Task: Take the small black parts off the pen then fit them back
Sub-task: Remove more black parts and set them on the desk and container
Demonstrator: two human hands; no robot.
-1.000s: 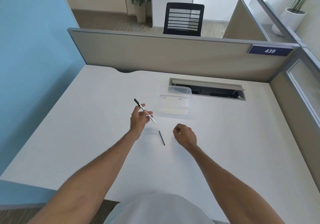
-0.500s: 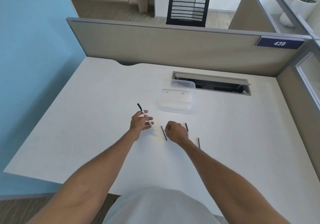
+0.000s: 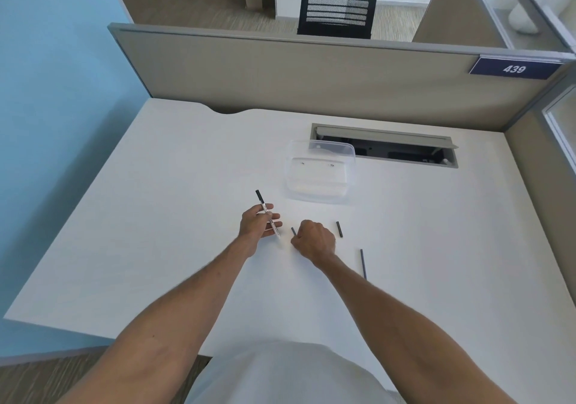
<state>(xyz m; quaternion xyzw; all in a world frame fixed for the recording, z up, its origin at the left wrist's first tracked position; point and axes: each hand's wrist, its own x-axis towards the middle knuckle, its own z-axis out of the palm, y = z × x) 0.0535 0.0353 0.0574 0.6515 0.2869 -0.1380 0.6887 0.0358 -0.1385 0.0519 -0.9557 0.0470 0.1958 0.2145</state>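
My left hand (image 3: 257,226) holds a white pen (image 3: 267,213) with a black end pointing up and away, just above the white desk (image 3: 156,216). My right hand (image 3: 314,241) is curled down on the desk over a thin dark stick (image 3: 293,231); only the stick's upper end shows past the fingers. A short black part (image 3: 339,229) lies on the desk just right of my right hand. A long thin dark rod (image 3: 363,263) lies further right, beside my right forearm.
A clear plastic container (image 3: 319,174) sits behind the hands. Behind it is an open cable slot (image 3: 385,149) in the desk. A grey partition (image 3: 311,70) bounds the far edge, a blue wall the left side.
My right hand has slid left onto the thin dark stick, covering most of it. The left hand with the pen has hardly moved. The view tilted down, showing the parts on the right.
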